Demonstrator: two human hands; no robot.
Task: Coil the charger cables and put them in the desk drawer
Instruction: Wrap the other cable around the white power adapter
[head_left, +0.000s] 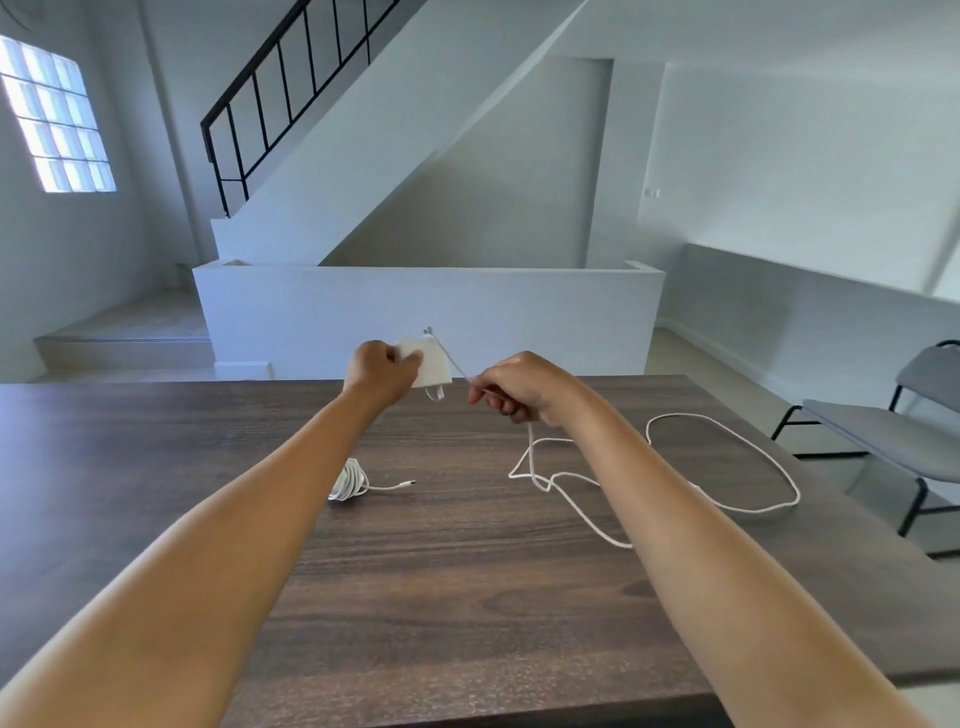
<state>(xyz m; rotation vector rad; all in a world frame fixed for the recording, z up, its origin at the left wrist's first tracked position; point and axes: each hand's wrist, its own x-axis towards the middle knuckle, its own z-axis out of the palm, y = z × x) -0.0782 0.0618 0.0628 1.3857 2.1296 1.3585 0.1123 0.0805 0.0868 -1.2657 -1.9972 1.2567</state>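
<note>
My left hand (382, 370) grips a white square charger brick (431, 364), raised above the far side of the dark wooden desk (467, 597). A thin white cable (727, 506) runs from the brick to my right hand (519, 387), which pinches it close to the brick. Below my right hand the cable drops and sprawls in loose loops over the right half of the desk. A second white cable (349, 480), coiled into a small bundle with its plug end sticking out to the right, lies on the desk under my left forearm. No drawer is in view.
A grey chair (893, 431) with black legs stands off the desk's right edge. Beyond the desk rise a low white wall (426, 312) and a staircase with a black railing (291, 93). A glass-block window (57, 119) is at the left.
</note>
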